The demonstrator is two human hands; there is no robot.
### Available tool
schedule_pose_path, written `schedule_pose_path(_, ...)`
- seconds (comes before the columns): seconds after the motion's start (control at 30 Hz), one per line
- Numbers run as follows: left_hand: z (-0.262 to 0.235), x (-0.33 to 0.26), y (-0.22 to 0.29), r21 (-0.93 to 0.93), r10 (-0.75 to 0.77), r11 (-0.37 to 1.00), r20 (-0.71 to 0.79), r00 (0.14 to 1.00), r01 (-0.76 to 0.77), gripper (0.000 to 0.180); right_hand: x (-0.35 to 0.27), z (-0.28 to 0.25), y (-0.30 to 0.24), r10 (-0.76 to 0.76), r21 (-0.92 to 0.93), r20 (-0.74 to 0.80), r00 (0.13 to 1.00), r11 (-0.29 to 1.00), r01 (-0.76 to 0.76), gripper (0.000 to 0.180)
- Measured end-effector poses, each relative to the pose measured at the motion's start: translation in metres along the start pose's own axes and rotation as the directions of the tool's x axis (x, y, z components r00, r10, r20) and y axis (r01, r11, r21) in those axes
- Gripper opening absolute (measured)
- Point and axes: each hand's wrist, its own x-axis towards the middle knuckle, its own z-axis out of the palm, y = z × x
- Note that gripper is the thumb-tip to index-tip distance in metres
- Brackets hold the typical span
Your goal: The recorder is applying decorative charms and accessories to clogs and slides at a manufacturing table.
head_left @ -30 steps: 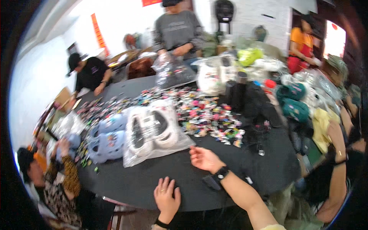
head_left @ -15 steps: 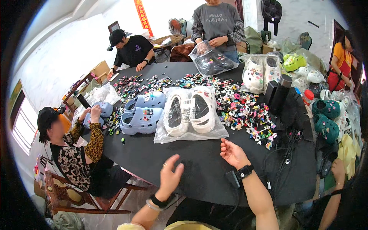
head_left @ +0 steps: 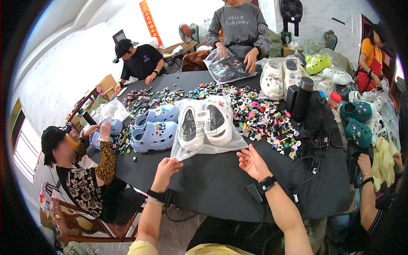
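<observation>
A clear plastic bag [head_left: 233,145] holding a pair of white clogs [head_left: 222,137] with a barcode label lies on the table in front of me. My left hand [head_left: 166,171] is at the bag's near left corner, fingers closed in a pinch on its edge. Just off the near right corner, my right hand [head_left: 255,163] is palm up with its fingers apart and nothing in it. To the left of the bag stands a pair of light blue clogs [head_left: 152,137] decorated with charms.
Colourful shoe charms [head_left: 272,127] are heaped across the dark table [head_left: 204,187]. A black cylinder [head_left: 302,100] and cables stand on the right, near bagged white clogs [head_left: 272,80] and green clogs [head_left: 356,131]. Co-workers surround the table; one handles a bag of dark clogs [head_left: 229,68].
My left hand has moved left and forward, from open above the table to the bag's near left corner. My right hand stays by the right corner. The whole view has shifted slightly.
</observation>
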Motion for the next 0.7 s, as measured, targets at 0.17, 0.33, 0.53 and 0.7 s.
schedule_pose_path(0.17,0.062,-0.090,0.026,0.029,-0.018,1.000,0.321,0.947,0.010,0.014,0.004,-0.030,-0.005,-0.256,0.210,0.060,0.965,0.948,0.239,0.036)
schedule_pose_path(0.33,0.087,-0.178,-0.004,0.131,-0.260,0.964,0.647,0.717,0.231,0.019,-0.013,-0.012,-0.010,-0.470,0.339,-0.031,0.882,0.825,0.452,0.053)
schedule_pose_path(0.53,0.087,-0.194,-0.091,0.259,-0.383,0.924,0.582,0.717,0.283,0.019,0.002,-0.030,-0.013,-0.360,0.319,-0.079,0.930,0.874,0.366,0.032)
schedule_pose_path(0.7,0.092,-0.186,-0.080,0.137,-0.271,0.961,0.632,0.726,0.239,0.025,0.005,-0.037,-0.016,-0.364,0.321,-0.113,0.925,0.867,0.381,0.033)
